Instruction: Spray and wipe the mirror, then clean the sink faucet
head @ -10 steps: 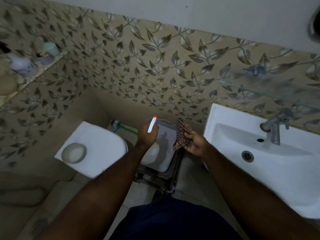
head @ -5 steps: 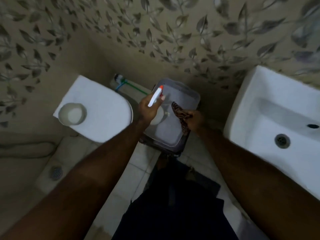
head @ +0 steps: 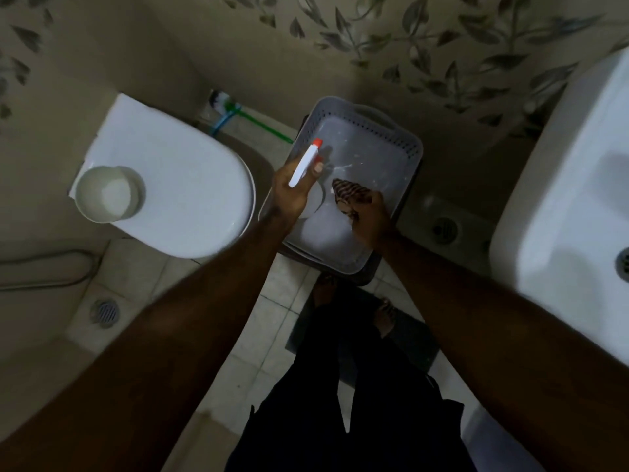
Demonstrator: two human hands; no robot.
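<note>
My left hand (head: 292, 190) grips a white spray bottle (head: 304, 162) with a red nozzle tip, held over the grey perforated basket (head: 406, 148). My right hand (head: 369, 216) is closed on a brown checked cloth (head: 350, 195), low inside the same basket. The white sink (head: 558, 212) fills the right edge, with its drain just visible. Faucet and mirror are out of view.
A white closed toilet lid (head: 183, 185) lies left of the basket, with a white cup (head: 103, 195) on it. A green-handled brush (head: 238, 114) lies by the wall. Floor drains (head: 105, 313) and a dark mat (head: 360, 338) under my feet mark the tiled floor.
The view has tilted down from wall and faucet to the floor. Both hands have lowered into the basket, still holding bottle and cloth.
</note>
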